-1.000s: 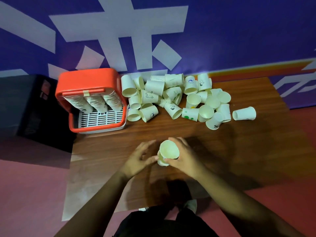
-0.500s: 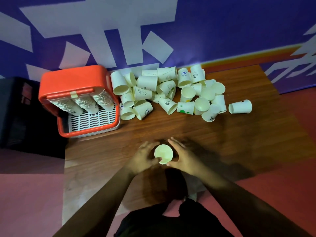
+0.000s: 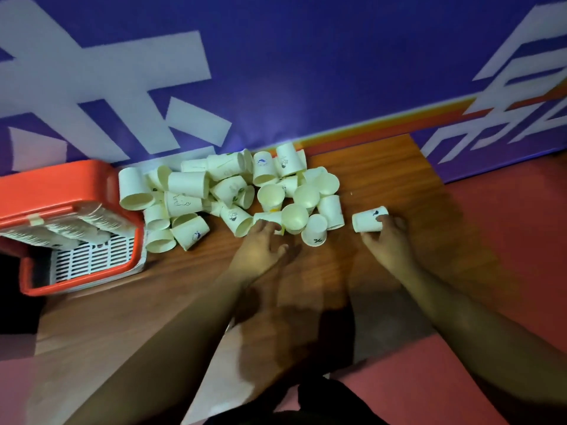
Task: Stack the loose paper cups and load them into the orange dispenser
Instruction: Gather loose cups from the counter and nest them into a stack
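Both arms stretched forward over the wooden table. Right hand is palm-down, fingers curled over a lone paper cup lying on its side, apart from the heap; thumb below, fingertips on its top, so it is gripping that cup. Left hand is palm-down at the near edge of the loose cup pile, fingertips touching a cup there; whether it has closed on one, cannot tell. Orange dispenser sits at the table's far-left corner, just beside the pile, with stacked cups lying inside above its white grille.
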